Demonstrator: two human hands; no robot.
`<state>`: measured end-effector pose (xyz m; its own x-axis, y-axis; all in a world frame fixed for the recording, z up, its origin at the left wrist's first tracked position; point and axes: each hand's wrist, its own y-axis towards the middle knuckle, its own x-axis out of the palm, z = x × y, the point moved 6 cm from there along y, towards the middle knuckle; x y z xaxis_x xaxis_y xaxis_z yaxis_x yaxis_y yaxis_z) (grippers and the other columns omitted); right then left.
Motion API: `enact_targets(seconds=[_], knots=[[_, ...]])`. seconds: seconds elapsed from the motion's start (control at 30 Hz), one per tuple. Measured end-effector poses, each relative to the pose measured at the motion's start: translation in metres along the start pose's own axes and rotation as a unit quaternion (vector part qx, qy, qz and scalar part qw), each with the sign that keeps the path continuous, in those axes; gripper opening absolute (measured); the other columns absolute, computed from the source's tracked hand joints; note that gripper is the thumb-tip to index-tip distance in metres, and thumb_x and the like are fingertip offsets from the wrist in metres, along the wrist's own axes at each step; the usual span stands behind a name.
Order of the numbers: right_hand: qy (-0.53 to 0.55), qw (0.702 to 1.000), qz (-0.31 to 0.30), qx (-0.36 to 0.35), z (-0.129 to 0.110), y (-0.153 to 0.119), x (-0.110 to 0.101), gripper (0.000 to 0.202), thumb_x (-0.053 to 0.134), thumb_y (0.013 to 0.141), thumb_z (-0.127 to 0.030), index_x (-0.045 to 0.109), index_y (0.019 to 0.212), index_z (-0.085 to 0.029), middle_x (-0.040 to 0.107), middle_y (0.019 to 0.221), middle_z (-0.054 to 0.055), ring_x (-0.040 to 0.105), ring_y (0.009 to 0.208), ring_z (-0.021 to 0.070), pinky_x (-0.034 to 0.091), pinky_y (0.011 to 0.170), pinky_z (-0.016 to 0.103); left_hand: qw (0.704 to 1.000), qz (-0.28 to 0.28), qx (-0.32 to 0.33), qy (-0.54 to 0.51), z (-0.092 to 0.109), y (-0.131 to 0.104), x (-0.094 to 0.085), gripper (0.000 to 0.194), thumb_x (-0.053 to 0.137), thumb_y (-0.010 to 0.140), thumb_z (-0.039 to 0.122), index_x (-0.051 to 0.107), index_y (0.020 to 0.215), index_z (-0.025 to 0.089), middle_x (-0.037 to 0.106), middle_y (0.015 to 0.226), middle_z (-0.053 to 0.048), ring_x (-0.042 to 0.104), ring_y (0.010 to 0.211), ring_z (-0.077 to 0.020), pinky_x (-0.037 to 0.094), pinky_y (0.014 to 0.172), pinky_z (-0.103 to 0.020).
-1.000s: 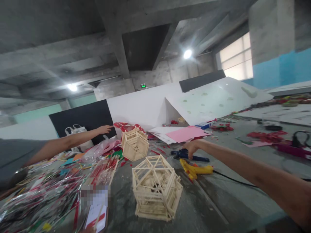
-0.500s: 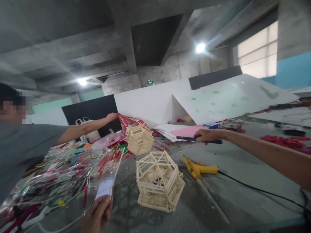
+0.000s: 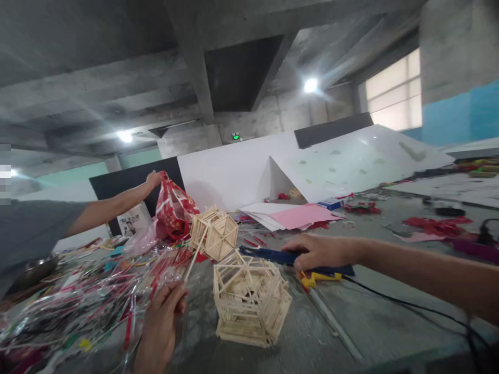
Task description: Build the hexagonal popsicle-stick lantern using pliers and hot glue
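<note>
My left hand (image 3: 166, 317) is closed around the lower end of a thin wooden stick (image 3: 195, 258), which slants up towards a six-sided stick frame (image 3: 221, 239) lying tipped on its side. In my right hand (image 3: 317, 252) is a long, flat, dark blue object (image 3: 261, 253), gripped between fingers and thumb; its exact kind I cannot make out. It hovers over a yellow glue gun (image 3: 322, 278), partly covering it. Between my hands a larger hexagonal model of wooden sticks (image 3: 251, 306) stands on the grey table. A transparent rod (image 3: 335, 324) lies to its right.
Plastic-wrapped craft pieces (image 3: 89, 291) are heaped at left. A co-worker's arm (image 3: 113, 205) holds up a red patterned bag (image 3: 173, 208). Pink paper (image 3: 302, 214) and white boards (image 3: 224, 179) are behind. The glue gun's black cord (image 3: 409, 310) trails right.
My right hand has come nearer and lower with the blue object, now over the glue gun. The co-worker's hand has drawn the red bag leftwards. The white card by my left hand no longer shows.
</note>
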<state>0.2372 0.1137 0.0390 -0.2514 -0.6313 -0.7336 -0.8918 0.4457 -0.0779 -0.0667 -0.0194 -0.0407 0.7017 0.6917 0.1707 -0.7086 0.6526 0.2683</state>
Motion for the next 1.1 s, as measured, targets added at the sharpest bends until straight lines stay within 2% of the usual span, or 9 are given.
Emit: enact_targets(seconds=[0.1,0.23,0.33,0.47,0.53,0.63,0.8,0.93,1.1], knots=[[0.004,1.000,-0.022,-0.010,-0.023,0.006,0.013,0.023,0.049,0.069,-0.027,0.059,0.084,-0.013,0.059,0.070,0.001,0.055,0.063,0.0117,0.040,0.055,0.020,0.999,-0.027,-0.014,-0.018,0.010,0.004,0.008,0.029,0.074,0.051,0.038,0.061,0.063,0.015,0.055,0.057,0.003,0.041,0.050,-0.0069,0.034,0.048,-0.019],[0.015,0.999,-0.030,-0.020,-0.042,0.020,0.020,0.018,0.046,0.071,-0.028,0.055,0.076,-0.013,0.058,0.065,0.001,0.053,0.057,0.0108,0.040,0.051,0.020,0.999,-0.030,0.008,-0.020,0.019,0.012,0.015,0.025,0.071,0.055,0.036,0.063,0.067,0.015,0.057,0.060,0.003,0.041,0.050,-0.0067,0.032,0.048,-0.019],[0.024,0.999,-0.030,0.011,-0.045,0.037,0.024,0.018,0.043,0.069,-0.026,0.055,0.075,-0.014,0.058,0.062,0.000,0.052,0.052,0.0104,0.038,0.047,0.020,0.999,-0.034,0.011,-0.032,0.021,0.021,0.017,0.024,0.071,0.056,0.034,0.063,0.068,0.015,0.057,0.060,0.003,0.041,0.048,-0.0063,0.031,0.046,-0.019],[-0.009,0.998,-0.019,0.055,-0.046,0.062,0.027,0.020,0.047,0.058,-0.021,0.052,0.076,-0.016,0.057,0.058,-0.002,0.053,0.050,0.0108,0.039,0.046,0.020,0.997,-0.025,0.005,-0.075,0.021,0.042,0.013,0.024,0.073,0.053,0.030,0.063,0.067,0.014,0.057,0.057,0.004,0.041,0.046,-0.0049,0.031,0.044,-0.017],[-0.031,0.998,-0.012,0.057,-0.050,0.074,0.026,0.022,0.048,0.054,-0.019,0.050,0.076,-0.016,0.056,0.058,-0.003,0.054,0.051,0.0111,0.040,0.046,0.020,0.995,-0.022,-0.002,-0.102,0.022,0.055,0.011,0.025,0.075,0.050,0.028,0.062,0.066,0.014,0.056,0.056,0.004,0.041,0.045,-0.0040,0.031,0.043,-0.016],[-0.060,0.997,-0.007,0.043,-0.055,0.089,0.020,0.023,0.049,0.056,-0.020,0.048,0.079,-0.017,0.057,0.060,-0.002,0.056,0.054,0.0127,0.041,0.047,0.020,0.992,-0.027,-0.008,-0.126,0.026,0.072,0.011,0.026,0.077,0.048,0.026,0.060,0.062,0.012,0.055,0.053,0.004,0.041,0.043,-0.0028,0.031,0.042,-0.015],[-0.129,0.990,0.039,0.038,-0.055,0.101,-0.005,0.020,0.050,0.061,-0.023,0.049,0.080,-0.016,0.057,0.063,0.000,0.056,0.056,0.0120,0.038,0.046,0.019,0.991,-0.038,0.015,-0.125,0.035,0.095,0.017,0.027,0.077,0.050,0.028,0.059,0.064,0.012,0.054,0.051,0.005,0.040,0.042,-0.0017,0.030,0.041,-0.013],[-0.104,0.992,0.015,0.066,-0.048,0.103,-0.016,0.021,0.054,0.063,-0.029,0.051,0.078,-0.015,0.056,0.058,0.000,0.054,0.054,0.0119,0.038,0.046,0.020,0.992,-0.067,0.001,-0.107,0.030,0.104,0.041,0.027,0.075,0.053,0.030,0.058,0.062,0.012,0.054,0.052,0.004,0.041,0.042,-0.0021,0.030,0.041,-0.014],[-0.076,0.993,0.023,0.082,-0.038,0.101,-0.026,0.020,0.056,0.063,-0.032,0.050,0.074,-0.016,0.054,0.057,-0.002,0.053,0.053,0.0115,0.039,0.048,0.020,0.990,-0.116,0.011,-0.077,0.023,0.107,0.094,0.024,0.072,0.055,0.032,0.059,0.062,0.012,0.052,0.052,0.005,0.039,0.043,-0.0029,0.028,0.042,-0.015]])
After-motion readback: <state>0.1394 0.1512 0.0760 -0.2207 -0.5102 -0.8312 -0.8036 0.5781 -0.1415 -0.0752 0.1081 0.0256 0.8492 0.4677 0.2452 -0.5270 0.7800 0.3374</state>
